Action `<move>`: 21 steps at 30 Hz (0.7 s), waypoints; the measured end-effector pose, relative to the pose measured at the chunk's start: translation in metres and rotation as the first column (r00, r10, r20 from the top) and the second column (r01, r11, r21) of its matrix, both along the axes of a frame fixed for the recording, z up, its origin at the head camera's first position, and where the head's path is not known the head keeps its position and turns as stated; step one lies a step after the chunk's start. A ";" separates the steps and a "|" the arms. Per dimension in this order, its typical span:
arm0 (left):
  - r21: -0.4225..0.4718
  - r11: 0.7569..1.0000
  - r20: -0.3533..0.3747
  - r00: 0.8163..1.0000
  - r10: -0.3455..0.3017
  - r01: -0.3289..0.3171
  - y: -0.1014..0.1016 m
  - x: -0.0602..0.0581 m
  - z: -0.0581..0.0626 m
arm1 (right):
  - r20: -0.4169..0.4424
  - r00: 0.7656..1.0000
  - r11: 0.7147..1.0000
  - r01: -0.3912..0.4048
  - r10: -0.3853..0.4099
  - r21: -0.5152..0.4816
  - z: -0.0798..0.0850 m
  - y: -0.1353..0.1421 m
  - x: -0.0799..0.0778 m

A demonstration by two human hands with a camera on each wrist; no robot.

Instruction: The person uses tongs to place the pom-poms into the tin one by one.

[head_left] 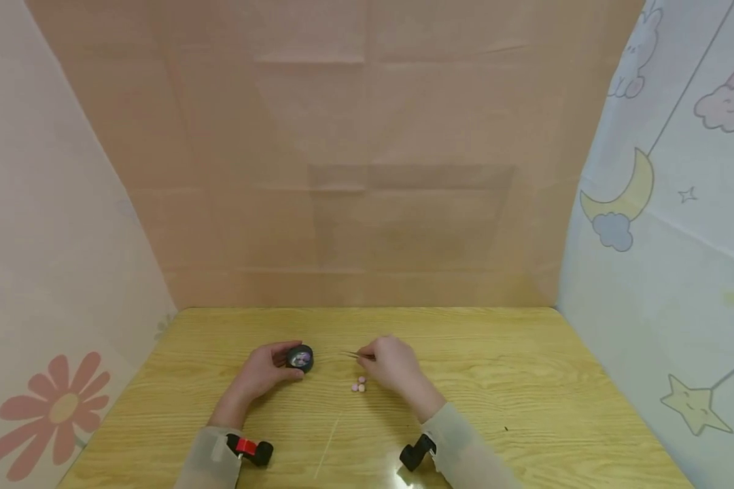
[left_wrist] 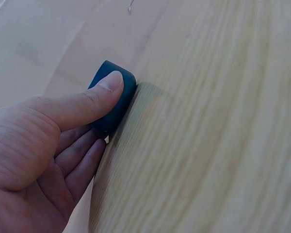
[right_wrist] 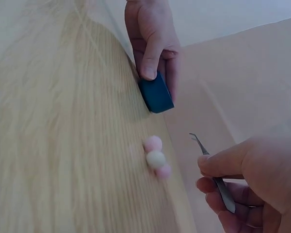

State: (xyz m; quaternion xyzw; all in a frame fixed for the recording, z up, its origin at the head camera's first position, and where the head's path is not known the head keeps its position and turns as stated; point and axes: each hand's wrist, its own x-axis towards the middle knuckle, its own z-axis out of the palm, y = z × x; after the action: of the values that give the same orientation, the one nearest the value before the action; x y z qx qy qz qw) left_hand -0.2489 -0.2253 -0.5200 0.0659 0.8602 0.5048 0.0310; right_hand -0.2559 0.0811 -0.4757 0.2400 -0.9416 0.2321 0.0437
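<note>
A small dark round container (head_left: pixel 300 348) stands on the table with its open top facing up; whitish and purplish contents show inside, too small to make out. My left hand (head_left: pixel 261 370) holds it from the left, thumb (left_wrist: pixel 104 92) on the near side and fingers around the far side. To its right, my right hand (head_left: pixel 394 363) pinches metal tweezers (right_wrist: pixel 225 194) between thumb and fingers. Their bent tip (right_wrist: pixel 194 136) points left toward the container, apart from it, with nothing seen in it. Two pink balls (right_wrist: pixel 153 143) and one cream ball (right_wrist: pixel 156 159) lie together on the table, nearer me than the tweezers.
The wood-grain table (head_left: pixel 495 380) carries a small dark speck (head_left: pixel 505 428) on the right. A plain tan sheet (head_left: pixel 367 238) hangs behind it, with printed white sheets (head_left: pixel 679 272) at both sides. Each wrist wears a small black camera (head_left: pixel 261 453).
</note>
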 end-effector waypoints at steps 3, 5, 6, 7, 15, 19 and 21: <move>0.002 1.000 0.002 1.000 -0.002 0.002 -0.001 0.000 0.000 | -0.017 1.000 1.000 -0.026 0.026 0.001 -0.003 0.008 0.001; 0.003 1.000 0.007 1.000 0.000 0.000 -0.001 -0.001 0.000 | -0.031 0.998 0.999 -0.049 0.049 0.004 -0.004 0.014 0.002; 0.004 1.000 0.007 1.000 -0.002 0.002 -0.002 -0.001 0.000 | -0.038 0.997 0.998 -0.060 0.061 0.007 -0.004 0.017 0.003; 0.003 1.000 0.005 1.000 -0.003 0.003 -0.002 -0.001 0.000 | -0.039 0.997 0.997 -0.072 0.072 0.010 -0.004 0.019 0.004; 0.005 1.000 0.003 1.000 -0.008 0.008 -0.002 -0.003 -0.001 | -0.035 0.991 0.992 -0.128 0.128 0.015 -0.010 0.042 0.011; 0.012 1.000 0.004 1.000 -0.008 0.008 -0.002 -0.003 -0.001 | -0.037 0.990 0.990 -0.135 0.136 0.029 -0.013 0.051 0.013; 0.010 1.000 0.001 1.000 -0.009 0.009 -0.002 -0.003 -0.001 | -0.038 0.990 0.990 -0.137 0.138 0.034 -0.014 0.054 0.013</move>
State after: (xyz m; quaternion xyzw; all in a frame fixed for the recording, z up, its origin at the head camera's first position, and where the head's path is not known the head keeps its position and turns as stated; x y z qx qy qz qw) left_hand -0.2515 -0.2273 -0.5213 0.0695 0.8573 0.5090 0.0335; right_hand -0.2426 0.1353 -0.4899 0.3095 -0.9253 0.2147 0.0429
